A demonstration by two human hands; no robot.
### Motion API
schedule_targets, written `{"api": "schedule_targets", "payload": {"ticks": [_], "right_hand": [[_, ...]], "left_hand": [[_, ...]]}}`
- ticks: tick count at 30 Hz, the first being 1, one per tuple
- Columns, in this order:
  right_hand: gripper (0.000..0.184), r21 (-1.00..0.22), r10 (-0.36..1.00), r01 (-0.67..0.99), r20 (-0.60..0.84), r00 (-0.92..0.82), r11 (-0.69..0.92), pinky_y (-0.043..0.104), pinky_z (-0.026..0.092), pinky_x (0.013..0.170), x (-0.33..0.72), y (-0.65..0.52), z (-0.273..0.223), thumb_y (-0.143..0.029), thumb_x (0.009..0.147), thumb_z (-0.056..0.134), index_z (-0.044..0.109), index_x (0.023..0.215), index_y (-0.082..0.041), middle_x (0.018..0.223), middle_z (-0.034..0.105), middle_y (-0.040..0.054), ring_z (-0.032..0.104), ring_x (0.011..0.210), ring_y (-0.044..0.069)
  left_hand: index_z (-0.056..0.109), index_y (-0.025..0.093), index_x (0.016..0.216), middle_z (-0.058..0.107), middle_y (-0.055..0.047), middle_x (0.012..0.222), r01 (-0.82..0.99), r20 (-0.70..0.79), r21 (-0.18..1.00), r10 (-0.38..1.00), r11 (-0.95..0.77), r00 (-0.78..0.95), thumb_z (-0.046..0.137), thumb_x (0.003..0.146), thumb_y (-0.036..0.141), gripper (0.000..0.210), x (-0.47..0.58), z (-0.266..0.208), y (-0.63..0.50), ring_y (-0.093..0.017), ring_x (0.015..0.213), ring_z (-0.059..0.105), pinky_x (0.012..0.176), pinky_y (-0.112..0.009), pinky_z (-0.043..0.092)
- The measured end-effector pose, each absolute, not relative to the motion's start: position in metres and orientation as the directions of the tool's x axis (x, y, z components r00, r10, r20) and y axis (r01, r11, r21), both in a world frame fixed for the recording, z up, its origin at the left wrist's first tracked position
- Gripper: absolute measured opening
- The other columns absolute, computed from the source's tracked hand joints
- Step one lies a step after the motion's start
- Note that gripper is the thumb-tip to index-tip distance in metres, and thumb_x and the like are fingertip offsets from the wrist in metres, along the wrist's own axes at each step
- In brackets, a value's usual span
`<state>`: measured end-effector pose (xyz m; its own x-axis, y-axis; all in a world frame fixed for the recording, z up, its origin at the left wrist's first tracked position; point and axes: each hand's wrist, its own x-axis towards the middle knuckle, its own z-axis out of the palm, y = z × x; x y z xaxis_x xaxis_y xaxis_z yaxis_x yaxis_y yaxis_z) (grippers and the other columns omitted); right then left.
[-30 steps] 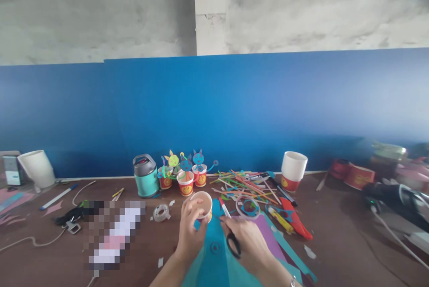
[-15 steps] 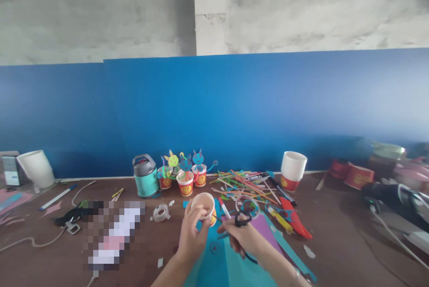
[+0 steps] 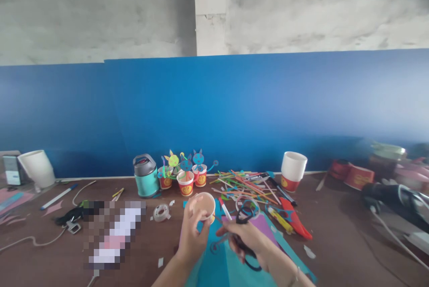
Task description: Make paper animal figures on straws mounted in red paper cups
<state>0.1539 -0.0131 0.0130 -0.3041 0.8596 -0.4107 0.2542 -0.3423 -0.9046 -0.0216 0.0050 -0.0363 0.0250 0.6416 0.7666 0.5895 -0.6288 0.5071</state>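
My left hand (image 3: 194, 229) is closed round a paper cup (image 3: 205, 202), with some fingers over its rim and inside it. The cup is tilted so that its open mouth faces me. Close by on the right, my right hand (image 3: 243, 238) grips black-handled scissors (image 3: 250, 215). Their blades point left toward the cup's side; whether the tips touch it I cannot tell. Beneath both hands lie sheets of blue paper (image 3: 214, 273), one bearing a small round drawing (image 3: 215, 247), and a purple sheet (image 3: 263, 229).
Decorated cups with paper cat heads (image 3: 186, 182) stand behind, beside a turquoise flask (image 3: 146, 182). Colourful sticks (image 3: 244, 186) lie in a heap, with stacked cups (image 3: 293, 170) to their right. A tape roll (image 3: 161, 212) lies on the left, a yellow tube (image 3: 279, 220) on the right.
The scissors have turned in my right hand, and their handles now spread further apart. My left hand and the cup have hardly moved.
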Motion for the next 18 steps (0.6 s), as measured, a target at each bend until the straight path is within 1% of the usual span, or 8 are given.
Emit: {"api": "schedule_targets", "payload": {"ticks": [3, 5, 6, 9, 12, 13, 15, 18], "right_hand": [[0.042, -0.883, 0.789, 0.129, -0.462, -0.404, -0.451, 0.020, 0.036, 0.039, 0.156, -0.011, 0.012, -0.045, 0.088, 0.040, 0.068, 0.091, -0.014, 0.044, 0.042, -0.0070, 0.030, 0.033, 0.008], [0.044, -0.922, 0.880, 0.263, -0.359, -0.311, -0.283, 0.021, 0.034, 0.040, 0.155, -0.012, 0.010, -0.046, 0.089, 0.039, 0.069, 0.088, -0.014, 0.044, 0.044, -0.0057, 0.034, 0.035, 0.009], [0.043, -0.917, 0.939, 0.381, -0.229, -0.258, -0.119, 0.021, 0.035, 0.042, 0.155, -0.014, 0.009, -0.045, 0.089, 0.039, 0.069, 0.087, -0.014, 0.046, 0.048, -0.0033, 0.040, 0.038, 0.010], [0.035, -0.623, 0.938, 0.701, 0.211, -0.277, 0.347, 0.023, 0.039, 0.057, 0.154, -0.021, 0.012, -0.035, 0.091, 0.039, 0.069, 0.095, -0.017, 0.071, 0.067, 0.0057, 0.060, 0.064, 0.017], [0.034, -0.394, 0.885, 0.803, 0.325, -0.334, 0.447, 0.025, 0.039, 0.063, 0.154, -0.026, 0.015, -0.028, 0.092, 0.036, 0.065, 0.110, -0.021, 0.085, 0.070, 0.0091, 0.064, 0.077, 0.021], [0.033, -0.400, 0.882, 0.797, 0.330, -0.337, 0.453, 0.025, 0.039, 0.062, 0.154, -0.026, 0.014, -0.028, 0.092, 0.037, 0.066, 0.107, -0.021, 0.083, 0.070, 0.0087, 0.064, 0.076, 0.021], [0.032, -0.553, 0.916, 0.730, 0.264, -0.303, 0.401, 0.024, 0.039, 0.059, 0.153, -0.023, 0.012, -0.031, 0.091, 0.039, 0.068, 0.094, -0.020, 0.072, 0.067, 0.0060, 0.061, 0.066, 0.018], [0.039, -0.869, 0.964, 0.494, -0.163, -0.210, -0.039, 0.022, 0.033, 0.042, 0.152, -0.016, 0.008, -0.040, 0.090, 0.037, 0.067, 0.084, -0.016, 0.046, 0.051, -0.0021, 0.043, 0.039, 0.011]], "left_hand": [[0.061, 0.020, 0.078, 0.051, -0.013, 0.133, 0.591, 0.766, 0.502, 0.642, -0.632, 0.035, 0.054, 0.086, 0.022, 0.011, -0.022, -0.035, 0.003, -0.030, 0.127, 0.043, 0.098, -0.048, 0.045], [0.061, 0.020, 0.078, 0.051, -0.013, 0.131, 0.587, 0.763, 0.506, 0.645, -0.631, 0.035, 0.053, 0.086, 0.022, 0.012, -0.022, -0.035, 0.004, -0.030, 0.125, 0.045, 0.097, -0.047, 0.046], [0.061, 0.019, 0.077, 0.052, -0.013, 0.130, 0.585, 0.764, 0.506, 0.644, -0.634, 0.037, 0.053, 0.086, 0.022, 0.013, -0.022, -0.035, 0.004, -0.030, 0.124, 0.047, 0.096, -0.047, 0.047], [0.060, 0.019, 0.076, 0.053, -0.014, 0.127, 0.588, 0.774, 0.501, 0.633, -0.635, 0.024, 0.054, 0.086, 0.023, 0.013, -0.023, -0.036, 0.007, -0.029, 0.121, 0.049, 0.095, -0.047, 0.047], [0.060, 0.019, 0.076, 0.053, -0.014, 0.128, 0.599, 0.776, 0.501, 0.631, -0.624, 0.008, 0.054, 0.086, 0.022, 0.012, -0.024, -0.037, 0.008, -0.030, 0.122, 0.048, 0.096, -0.048, 0.046], [0.059, 0.019, 0.075, 0.053, -0.014, 0.127, 0.601, 0.774, 0.501, 0.633, -0.623, 0.010, 0.054, 0.086, 0.022, 0.013, -0.024, -0.036, 0.009, -0.030, 0.121, 0.048, 0.096, -0.048, 0.046], [0.059, 0.019, 0.074, 0.053, -0.014, 0.127, 0.598, 0.768, 0.504, 0.640, -0.623, 0.020, 0.054, 0.086, 0.023, 0.014, -0.024, -0.035, 0.008, -0.030, 0.121, 0.048, 0.095, -0.048, 0.046], [0.060, 0.019, 0.076, 0.052, -0.014, 0.128, 0.587, 0.758, 0.515, 0.652, -0.624, 0.028, 0.053, 0.086, 0.023, 0.013, -0.022, -0.034, 0.006, -0.030, 0.122, 0.047, 0.095, -0.047, 0.046]]}}
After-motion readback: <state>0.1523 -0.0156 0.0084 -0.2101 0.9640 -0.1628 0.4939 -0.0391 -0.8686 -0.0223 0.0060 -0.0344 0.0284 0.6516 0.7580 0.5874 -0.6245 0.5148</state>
